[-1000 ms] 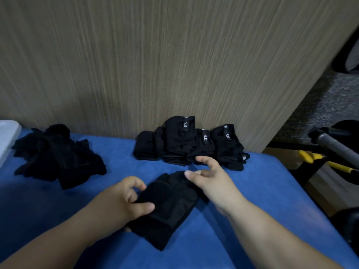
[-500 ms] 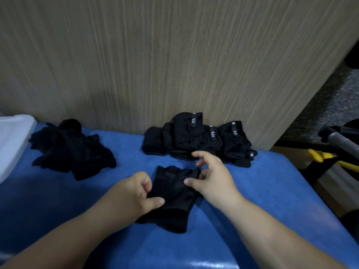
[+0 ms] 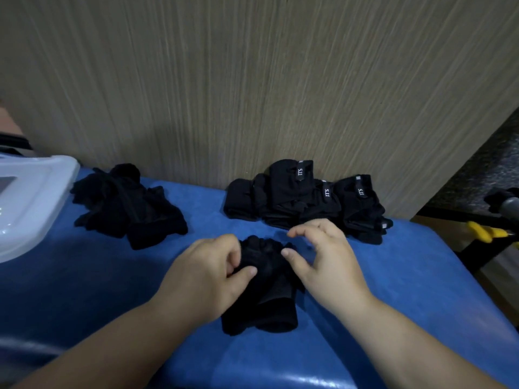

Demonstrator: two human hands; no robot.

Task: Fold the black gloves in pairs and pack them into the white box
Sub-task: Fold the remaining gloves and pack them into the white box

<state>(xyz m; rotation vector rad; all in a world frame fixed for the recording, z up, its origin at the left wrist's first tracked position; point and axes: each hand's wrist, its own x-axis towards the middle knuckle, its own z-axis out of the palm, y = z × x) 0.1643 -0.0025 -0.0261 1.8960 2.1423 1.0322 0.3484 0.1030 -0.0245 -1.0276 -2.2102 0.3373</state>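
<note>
Working a soft, matte black glove pair (image 3: 266, 279), bunched at the finger end and rolled thick at the cuff, flat on the smooth blue padded table (image 3: 112, 290), between a loose glove heap (image 3: 126, 206) near the glossy white box (image 3: 33, 203) and a row of folded pairs (image 3: 303, 197) against the wood-grain panel (image 3: 252, 80). Pinching its left edge between the curled fingers and thumb of the left hand (image 3: 207, 273), knuckles up. Touching its right edge with only the thumb of the right hand (image 3: 325, 259), fingers arched apart above the cloth, gripping nothing.

Black fabric glove pair (image 3: 271, 300), earlier stretched toward 7 o'clock, now lies shorter and bunched. Left hand (image 3: 207, 276) pinches its 10 o'clock edge; right hand (image 3: 328, 265) loosens at 2 o'clock.
</note>
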